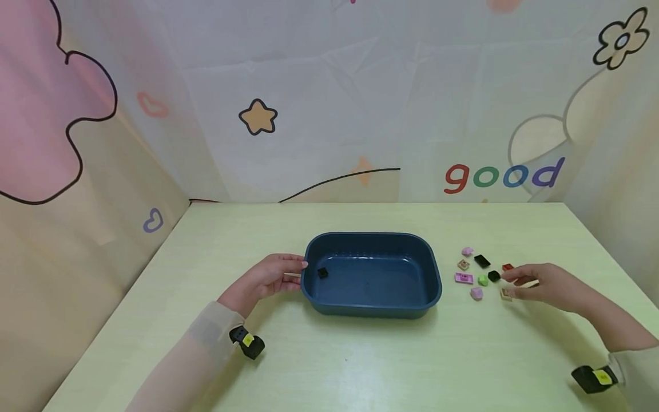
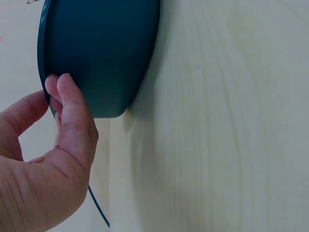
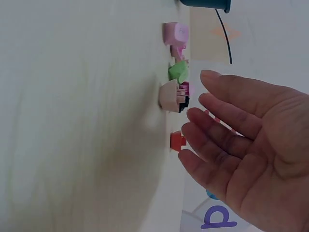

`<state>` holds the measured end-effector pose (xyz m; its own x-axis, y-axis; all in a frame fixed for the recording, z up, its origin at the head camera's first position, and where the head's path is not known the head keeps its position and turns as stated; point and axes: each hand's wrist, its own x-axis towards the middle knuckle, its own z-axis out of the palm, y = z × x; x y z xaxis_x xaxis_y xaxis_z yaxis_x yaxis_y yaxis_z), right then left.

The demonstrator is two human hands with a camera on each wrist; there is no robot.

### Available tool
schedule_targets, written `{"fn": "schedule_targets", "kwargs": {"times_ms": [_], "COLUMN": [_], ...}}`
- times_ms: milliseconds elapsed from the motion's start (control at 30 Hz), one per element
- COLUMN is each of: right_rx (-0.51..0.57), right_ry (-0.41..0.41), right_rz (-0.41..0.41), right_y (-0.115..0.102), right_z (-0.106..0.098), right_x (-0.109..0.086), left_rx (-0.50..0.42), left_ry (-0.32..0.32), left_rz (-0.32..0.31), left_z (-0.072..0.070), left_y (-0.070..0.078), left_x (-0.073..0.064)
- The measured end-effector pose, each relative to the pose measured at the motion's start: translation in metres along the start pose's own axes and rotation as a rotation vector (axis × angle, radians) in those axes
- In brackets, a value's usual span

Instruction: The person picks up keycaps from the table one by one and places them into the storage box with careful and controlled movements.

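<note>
My left hand (image 1: 273, 276) pinches the left rim of a dark blue plastic basin (image 1: 370, 312), fingers against the outer wall in the left wrist view. Inside the basin lies one small black keycap (image 1: 322, 273) near the left end. On the right, my right hand (image 1: 553, 287) hovers low over loose keycaps, fingers loosely bent and apart, nothing held in the right wrist view. Closest to it are a beige keycap (image 3: 169, 96) lying with its underside showing, a red keycap (image 3: 176, 141) and a black keycap (image 1: 493, 276).
Between basin and right hand lie a green keycap (image 1: 483, 280), a wide magenta keycap (image 1: 464, 278), lilac keycaps (image 1: 476, 293), another beige keycap (image 1: 463, 265) and a longer black keycap (image 1: 481, 261). A printed curtain (image 1: 329, 114) hangs behind the pale wooden table (image 1: 360, 366).
</note>
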<state>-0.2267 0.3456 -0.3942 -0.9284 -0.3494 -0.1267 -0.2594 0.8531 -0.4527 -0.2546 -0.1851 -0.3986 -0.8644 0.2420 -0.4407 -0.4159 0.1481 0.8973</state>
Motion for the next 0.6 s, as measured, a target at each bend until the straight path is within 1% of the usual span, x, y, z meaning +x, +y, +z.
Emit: {"fn": "schedule_targets", "kwargs": {"times_ms": [233,600], "right_rx": [-0.06,-0.056], "right_ry": [0.009,0.016], "right_rz": [0.005,0.009], "right_y": [0.0059,0.0061], "right_z": [0.0055,0.0084], "right_x": [0.0025,0.0027], "left_rx": [0.004,-0.003], "left_ry": [0.005,-0.011], "left_rz": [-0.003,0.009], "left_z": [-0.0009,-0.0018], "left_y": [-0.0005,-0.0014], "left_x": [0.0018,0.0014]}}
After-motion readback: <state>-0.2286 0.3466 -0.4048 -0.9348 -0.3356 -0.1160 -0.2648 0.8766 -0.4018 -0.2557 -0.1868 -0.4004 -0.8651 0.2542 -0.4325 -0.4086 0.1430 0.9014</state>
